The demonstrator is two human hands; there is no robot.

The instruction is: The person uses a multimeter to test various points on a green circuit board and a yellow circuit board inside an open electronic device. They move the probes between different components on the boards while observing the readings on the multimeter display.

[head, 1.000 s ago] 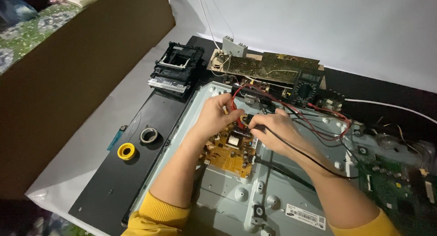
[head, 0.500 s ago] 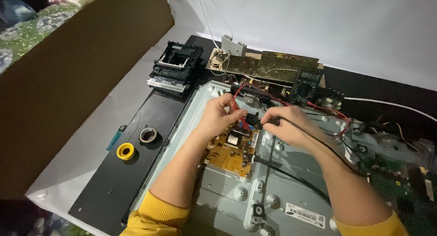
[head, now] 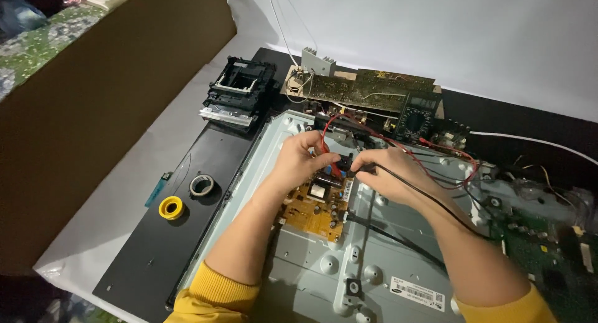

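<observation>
We are partway through probing the yellow circuit board (head: 316, 201), which sits screwed onto the grey metal chassis (head: 311, 261) of an opened flat panel. Our left hand (head: 303, 158) pinches the red probe (head: 330, 167) between thumb and fingers, its tip pointing down at the board's upper edge, and the red lead (head: 398, 150) loops away toward two o'clock. Our right hand (head: 389, 173) is closed round the black probe (head: 364, 167), held just beside the red one, and the black lead (head: 430, 204) trails over the wrist toward four o'clock. Both leads head for the dark multimeter (head: 418, 114), which lies at one o'clock from the hands, leaning against a bare brown board (head: 367, 89); its screen is too small to read.

So each grip is clamped on its probe, and the yellow board lies directly under the left hand, running down toward six o'clock from the two tips. Whether either tip is actually touching metal we cannot tell, since the fingers hide the contact points.

In our judgement the step in hand is placing the two tips on a pair of test points. The next move calls for steady hands, tips kept apart from each other and from neighbouring parts, and a glance up at the meter.

At nine o'clock, well apart on the black panel (head: 156, 248), lie a yellow tape roll (head: 170, 207) and a grey one (head: 201, 185).
</observation>
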